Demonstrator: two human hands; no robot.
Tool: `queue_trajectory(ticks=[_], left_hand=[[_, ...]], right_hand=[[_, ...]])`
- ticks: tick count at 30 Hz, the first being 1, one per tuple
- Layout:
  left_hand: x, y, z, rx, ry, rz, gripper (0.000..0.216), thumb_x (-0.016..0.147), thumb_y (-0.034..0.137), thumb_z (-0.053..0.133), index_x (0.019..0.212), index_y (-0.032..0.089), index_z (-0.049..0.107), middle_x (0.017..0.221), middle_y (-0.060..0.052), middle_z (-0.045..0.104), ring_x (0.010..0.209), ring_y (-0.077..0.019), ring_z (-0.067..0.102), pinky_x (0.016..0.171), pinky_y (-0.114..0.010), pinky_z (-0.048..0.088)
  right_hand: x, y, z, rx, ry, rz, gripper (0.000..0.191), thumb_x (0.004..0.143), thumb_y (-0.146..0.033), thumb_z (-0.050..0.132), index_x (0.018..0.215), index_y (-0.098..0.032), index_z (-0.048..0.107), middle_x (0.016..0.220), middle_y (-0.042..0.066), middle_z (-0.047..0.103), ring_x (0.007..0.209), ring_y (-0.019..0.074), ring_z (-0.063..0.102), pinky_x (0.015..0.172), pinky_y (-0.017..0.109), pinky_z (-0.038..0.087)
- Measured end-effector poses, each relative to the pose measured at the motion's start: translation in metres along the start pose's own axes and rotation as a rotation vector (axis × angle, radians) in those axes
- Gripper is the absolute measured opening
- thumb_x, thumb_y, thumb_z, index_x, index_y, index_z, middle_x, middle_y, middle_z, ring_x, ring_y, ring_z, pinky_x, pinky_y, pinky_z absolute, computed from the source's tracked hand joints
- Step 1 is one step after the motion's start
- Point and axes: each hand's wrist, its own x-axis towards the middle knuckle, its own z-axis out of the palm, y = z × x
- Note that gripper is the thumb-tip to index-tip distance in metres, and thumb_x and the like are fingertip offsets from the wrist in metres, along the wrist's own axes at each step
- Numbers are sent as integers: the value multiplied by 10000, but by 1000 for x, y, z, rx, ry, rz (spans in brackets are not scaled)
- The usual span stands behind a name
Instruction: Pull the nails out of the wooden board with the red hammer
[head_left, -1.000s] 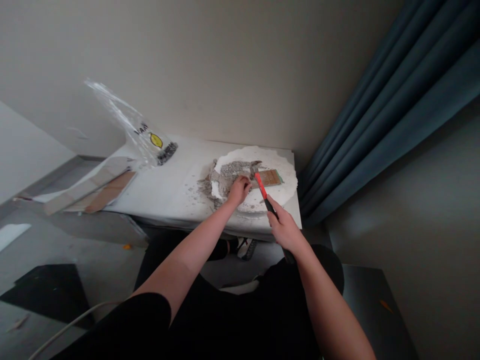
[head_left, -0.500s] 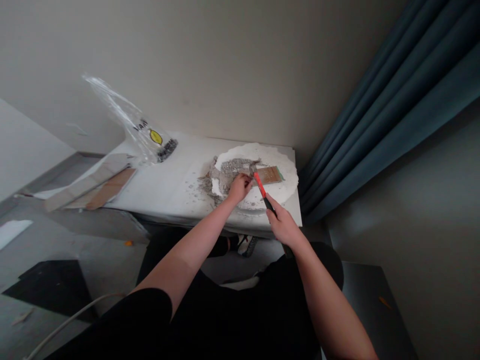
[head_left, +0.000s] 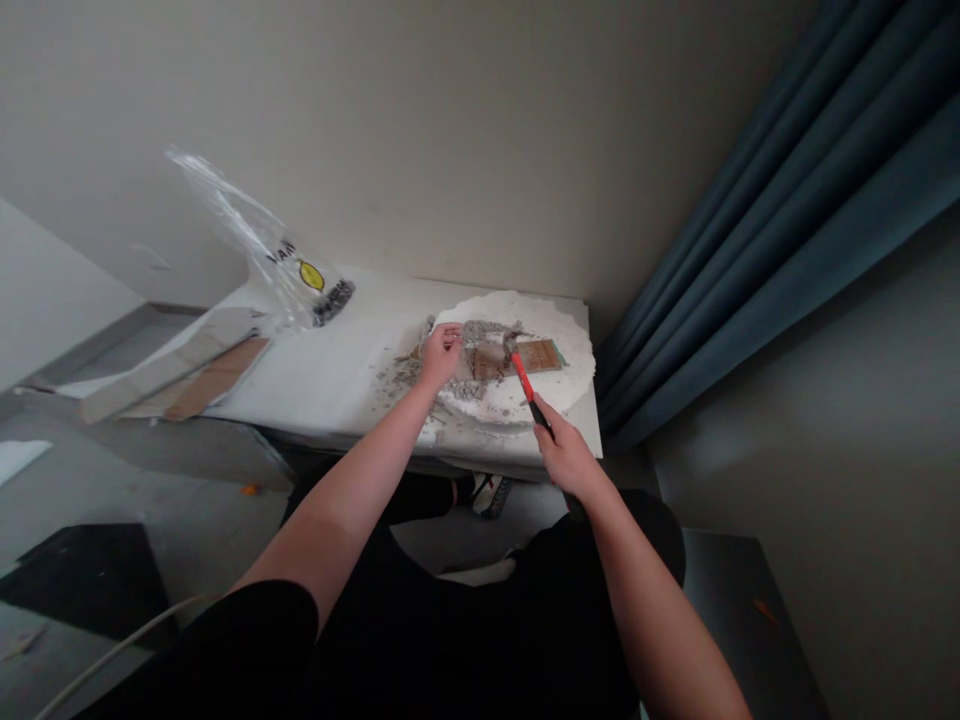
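Observation:
My right hand [head_left: 564,456] grips the black end of a hammer with a red and black handle [head_left: 525,383]. Its metal head rests on grey rubble [head_left: 480,355] piled on a white round slab [head_left: 555,385]. A brown flat piece with a green edge [head_left: 541,354] lies just right of the hammer head. My left hand [head_left: 441,354] is at the slab's left edge, fingers curled and pinched; what they hold is too small to name.
The slab sits on a white table [head_left: 337,375] against a beige wall. A clear plastic bag with a yellow logo [head_left: 300,275] and a cardboard box [head_left: 195,365] lie at the left. Dark blue curtains [head_left: 787,200] hang at the right. Shoes [head_left: 491,492] are under the table.
My left hand has moved left from the middle of the rubble to the slab's left edge, uncovering more grey debris. The right hand and hammer have barely shifted.

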Motion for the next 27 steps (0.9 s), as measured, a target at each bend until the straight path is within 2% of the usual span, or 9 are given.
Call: queue_trajectory(ticks=[4,7,13,15,17,19,21,24,27], left_hand=[[1,-11,-29,25,166,-52,256,803,74,535,1027,184,593,993,-62,707,941,-177,693,899,-307,563],[-6,-22,-51,113,248,-118,225,797,69,524,983,182,582,966,-64,699,933,-185,684,885,-304,552],[-30,-50,-86,314,217,-179,172,836,150,527,993,185,587,963,-73,697,868,-191,676,834,-299,542],[-38,-57,-93,415,141,-210,165,842,181,526,992,185,595,969,-78,707,842,-198,671,827,-310,539],[-45,-63,-97,539,-13,-208,146,838,207,536,961,188,611,967,-82,721,853,-214,674,842,-325,534],[-49,-67,-98,668,-216,-182,117,839,252,562,912,194,634,960,-90,734,896,-241,685,845,-336,527],[-53,-69,-97,776,-402,-146,135,838,316,598,867,198,658,970,-104,746,938,-271,695,827,-340,525],[-56,-70,-94,867,-584,-131,194,795,397,673,822,206,699,965,-105,761,972,-295,705,820,-335,527],[-59,-67,-91,930,-668,-157,206,772,406,703,832,213,740,958,-100,776,978,-298,716,833,-330,527]], right_hand=[[-1,-3,3,-58,-20,-50,634,985,-245,461,1615,-170,436,1567,114,535,1479,280,468,1213,466,381],[-2,-7,4,-69,-12,-63,626,990,-240,451,1610,-154,441,1556,125,545,1482,279,465,1219,462,374],[-3,-10,4,-113,-49,-39,638,1001,-242,451,1635,-188,404,1507,144,591,1434,327,518,1185,515,400],[-2,-9,5,-115,-56,-22,635,993,-237,462,1624,-187,425,1486,143,608,1411,329,537,1177,512,408],[-1,-8,5,-79,-37,-15,630,988,-247,469,1614,-187,443,1434,140,644,1341,310,592,1147,486,446],[-1,-8,2,-8,-20,19,629,987,-270,475,1612,-204,447,1260,128,722,1128,271,696,1031,437,540],[-1,-10,-3,91,-25,91,637,992,-298,475,1624,-232,427,963,76,734,771,203,698,785,358,609],[-3,-12,-10,258,-31,213,650,1004,-316,454,1647,-267,371,693,-32,542,448,121,470,442,244,477],[-2,-11,-15,318,-6,273,653,1005,-294,460,1650,-268,359,675,-55,464,419,102,423,365,203,387]])
